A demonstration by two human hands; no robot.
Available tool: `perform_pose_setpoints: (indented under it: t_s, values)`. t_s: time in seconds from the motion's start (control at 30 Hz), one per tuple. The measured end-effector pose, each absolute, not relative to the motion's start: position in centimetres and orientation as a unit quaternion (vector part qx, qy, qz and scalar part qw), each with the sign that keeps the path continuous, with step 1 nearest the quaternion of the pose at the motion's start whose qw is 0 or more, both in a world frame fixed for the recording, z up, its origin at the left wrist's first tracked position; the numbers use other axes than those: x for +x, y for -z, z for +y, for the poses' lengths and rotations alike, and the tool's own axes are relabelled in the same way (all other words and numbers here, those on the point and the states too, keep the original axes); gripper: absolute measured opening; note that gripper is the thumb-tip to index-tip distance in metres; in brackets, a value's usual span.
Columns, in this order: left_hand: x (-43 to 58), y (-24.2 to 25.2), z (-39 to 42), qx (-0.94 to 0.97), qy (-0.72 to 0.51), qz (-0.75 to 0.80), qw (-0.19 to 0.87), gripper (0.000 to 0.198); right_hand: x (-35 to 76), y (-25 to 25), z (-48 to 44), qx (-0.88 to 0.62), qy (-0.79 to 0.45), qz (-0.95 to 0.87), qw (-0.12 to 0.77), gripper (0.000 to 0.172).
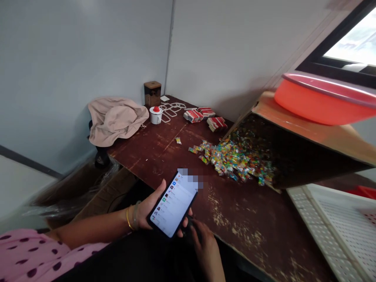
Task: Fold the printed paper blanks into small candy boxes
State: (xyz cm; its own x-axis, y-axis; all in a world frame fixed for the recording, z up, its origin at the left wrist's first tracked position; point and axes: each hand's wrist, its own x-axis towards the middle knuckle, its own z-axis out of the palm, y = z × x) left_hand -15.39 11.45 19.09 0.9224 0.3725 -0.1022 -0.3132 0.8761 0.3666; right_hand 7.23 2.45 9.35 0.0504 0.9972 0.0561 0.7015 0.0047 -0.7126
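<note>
My left hand (147,209) is closed around a smartphone (173,203), with the thumb along its left edge and fingertips showing at its right edge. The phone's lit screen faces up and shows a list with small icons; part of its top is blurred out. Just right of the phone's lower end is my right hand (207,244), its fingers apart and loosely bent, with no held thing visible. Dark clothing lies behind its fingertips. Beyond the phone, many small wrapped candies (232,158) are heaped on the dark red table (147,156).
Candies spill from a tipped cardboard box (317,137), on which rests a red plastic basin (323,98). A white perforated tray (331,231) is at the right. Farther back are red-and-white packs (194,115), a white mug (155,115), a brown canister (152,94) and a beige cloth (117,119).
</note>
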Motion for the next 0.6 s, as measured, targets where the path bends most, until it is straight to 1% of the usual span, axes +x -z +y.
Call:
perform_pose_setpoints:
  t_s: [0.47,0.53,0.57,0.6]
  values:
    - [-15.8,-19.6,10.0,0.213,-0.161,0.097,0.959,0.112,6.9,-9.5,1.6,-0.652,-0.259,-0.654,0.284,0.035]
    - [-15.9,-19.5,10.2,0.277,-0.173,0.144,0.934,0.109,6.8,-9.2,1.3,-0.654,-0.249,-0.654,0.285,0.036]
    - [-16.0,-19.3,10.6,0.339,-0.199,0.191,0.899,0.102,6.8,-9.0,1.2,-0.656,-0.242,-0.655,0.288,0.036]
    - [-16.2,-19.0,11.4,0.423,-0.239,0.250,0.838,0.093,6.8,-8.6,1.0,-0.654,-0.236,-0.657,0.290,0.036]
